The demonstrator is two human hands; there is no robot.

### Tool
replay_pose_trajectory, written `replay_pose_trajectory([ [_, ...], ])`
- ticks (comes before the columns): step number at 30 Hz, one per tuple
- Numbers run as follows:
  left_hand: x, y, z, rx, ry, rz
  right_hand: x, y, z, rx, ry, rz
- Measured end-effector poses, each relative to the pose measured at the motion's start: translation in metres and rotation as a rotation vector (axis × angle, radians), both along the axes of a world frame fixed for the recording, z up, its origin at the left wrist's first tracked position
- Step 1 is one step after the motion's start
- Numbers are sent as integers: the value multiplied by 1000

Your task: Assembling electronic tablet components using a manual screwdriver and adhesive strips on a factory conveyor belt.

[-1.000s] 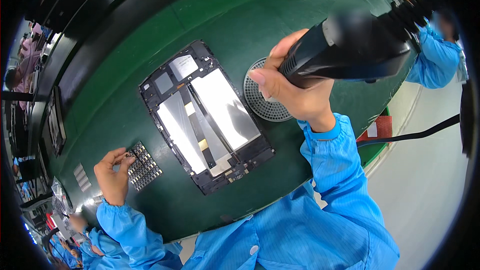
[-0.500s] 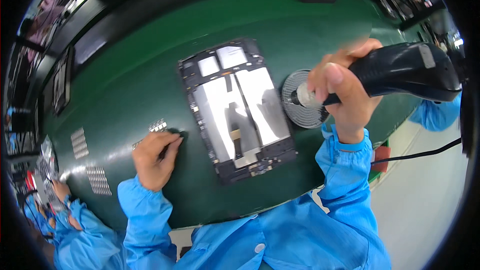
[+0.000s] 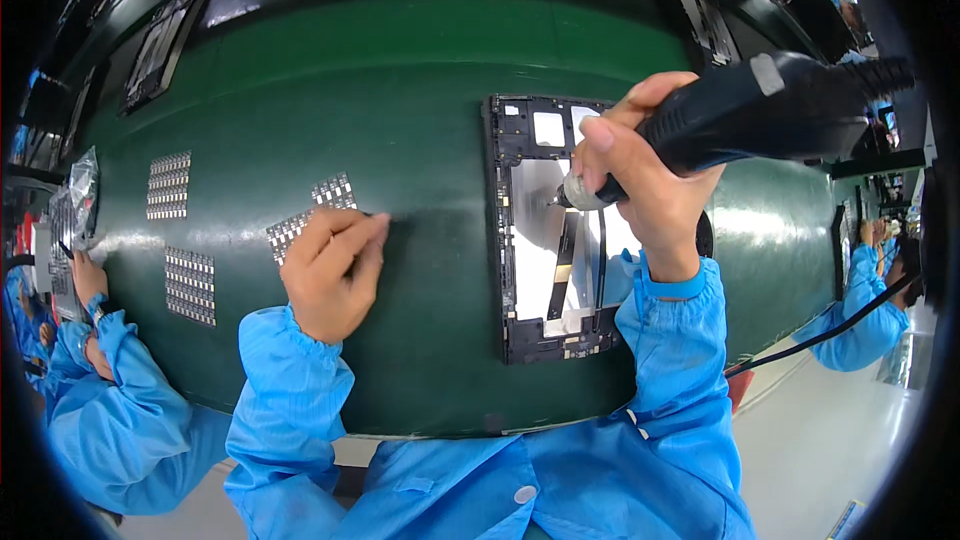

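Note:
My right hand [image 3: 655,190] is wrapped round a black corded electric screwdriver [image 3: 765,110]. Its bit points down-left over the opened tablet [image 3: 508,330], which lies on the green bench with bright panels inside; whether the bit touches it I cannot tell. My left hand [image 3: 335,275] is closed in a pinch left of the tablet, with a small dark thing at its fingertips that is too small to name. Just beyond that hand lies a sheet of small circuit boards [image 3: 290,230], partly covered by the fingers.
Two more board sheets, an upper one [image 3: 168,185] and a lower one [image 3: 190,290], lie farther left. A dark round dish [image 3: 705,235] shows partly behind my right wrist. The screwdriver's cable [image 3: 830,335] runs down the right. Co-workers in blue sleeves [image 3: 130,390] sit on both sides.
The screwdriver in my right hand has gone from the round dish to over the tablet. My left hand stays pinched by the board sheet. The whole view has shifted.

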State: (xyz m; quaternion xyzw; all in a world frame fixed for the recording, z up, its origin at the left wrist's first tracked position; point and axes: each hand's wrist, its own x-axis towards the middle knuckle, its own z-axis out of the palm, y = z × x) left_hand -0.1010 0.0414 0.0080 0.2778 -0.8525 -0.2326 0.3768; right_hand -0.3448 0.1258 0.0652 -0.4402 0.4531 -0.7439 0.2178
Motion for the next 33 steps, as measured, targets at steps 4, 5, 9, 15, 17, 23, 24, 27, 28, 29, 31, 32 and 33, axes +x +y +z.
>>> replay_pose_trajectory([
  [4,-6,22,-7,60,45,-136,3,0,4,29,82,-2],
  [5,-9,24,-11,73,33,-218,4,-1,7,-22,52,8],
  [9,-12,23,-14,182,18,-304,9,-13,14,-57,18,36],
  [15,-10,23,-16,294,20,-283,18,-34,6,-58,38,87],
  [17,-9,23,-16,329,15,-278,21,-36,7,-45,28,90],
  [23,-10,21,-19,305,52,-293,23,-38,6,-17,32,87],
  [24,-10,21,-18,300,56,-293,23,-38,6,-19,24,90],
  [27,-10,20,-15,275,61,-290,24,-39,5,-37,3,111],
  [28,-10,20,-14,254,58,-292,24,-39,4,-37,3,115],
  [29,-10,20,-14,254,59,-288,23,-39,4,-32,23,111],
  [31,-10,19,-14,242,61,-290,24,-40,4,-26,45,105],
  [32,-10,19,-14,244,61,-290,24,-40,5,-18,47,110],
  [33,-10,19,-14,246,55,-295,24,-41,5,-11,50,113],
])
